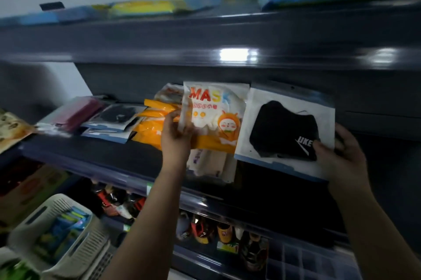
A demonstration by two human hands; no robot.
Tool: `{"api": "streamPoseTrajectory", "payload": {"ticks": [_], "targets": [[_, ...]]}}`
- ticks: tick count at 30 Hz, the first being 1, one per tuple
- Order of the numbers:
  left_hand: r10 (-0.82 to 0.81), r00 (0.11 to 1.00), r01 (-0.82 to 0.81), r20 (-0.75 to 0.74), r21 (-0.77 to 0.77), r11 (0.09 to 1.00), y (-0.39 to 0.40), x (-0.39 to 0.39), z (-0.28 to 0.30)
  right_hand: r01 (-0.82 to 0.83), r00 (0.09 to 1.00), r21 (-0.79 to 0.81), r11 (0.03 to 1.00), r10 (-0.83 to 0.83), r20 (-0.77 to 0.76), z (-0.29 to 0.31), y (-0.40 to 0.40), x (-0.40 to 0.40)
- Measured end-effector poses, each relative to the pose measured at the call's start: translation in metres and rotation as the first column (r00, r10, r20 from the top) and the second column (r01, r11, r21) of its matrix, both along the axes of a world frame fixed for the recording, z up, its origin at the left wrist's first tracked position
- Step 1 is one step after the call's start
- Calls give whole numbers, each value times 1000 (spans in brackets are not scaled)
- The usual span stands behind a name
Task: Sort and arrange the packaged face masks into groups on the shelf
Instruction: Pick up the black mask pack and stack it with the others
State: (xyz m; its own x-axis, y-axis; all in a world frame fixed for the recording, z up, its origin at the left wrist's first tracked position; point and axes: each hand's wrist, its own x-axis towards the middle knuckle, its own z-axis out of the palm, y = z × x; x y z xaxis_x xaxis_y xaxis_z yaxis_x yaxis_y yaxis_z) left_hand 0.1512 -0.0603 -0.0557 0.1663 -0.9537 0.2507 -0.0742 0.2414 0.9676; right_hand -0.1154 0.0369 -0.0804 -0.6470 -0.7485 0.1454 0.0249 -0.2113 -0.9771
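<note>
I see my left hand (176, 130) pinching the orange mask pack (214, 115), right hand (339, 149) gripping the black-mask pack (284, 129); blurred, seemingly orange packets (152, 120) crowd the shelf (91, 156) alongside.

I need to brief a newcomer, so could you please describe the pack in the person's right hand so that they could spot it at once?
Look at the middle shelf of the dark rack. At its right end the right hand grips a white pack by its lower right corner. Unlike the orange cartoon pack beside it, it shows a plain black mask.

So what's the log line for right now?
left hand: holds orange MASK pack | right hand: holds black mask pack | both over shelf
</note>
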Motion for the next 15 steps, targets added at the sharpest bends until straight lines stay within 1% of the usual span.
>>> {"api": "streamPoseTrajectory", "payload": {"ticks": [2,4,6,12,15], "targets": [[22,1000,-21,10,-30,999,-15,23,11,-28,1000,-7,1000,29,6,6,-12,22],[62,997,-59,51,-65,996,-33,42,24,-54,998,-15,998,54,22,11,-24,43],[70,995,-65,71,-68,996,-52,57,36,-53,998,-15,998,53,24,14,-36,62],[96,971,-100,221,6,995,-114,91,48,-46,999,-16,999,46,12,21,-70,112],[51,959,-64,280,37,997,-142,100,48,-18,1000,-28,999,18,17,22,-83,131]]}}
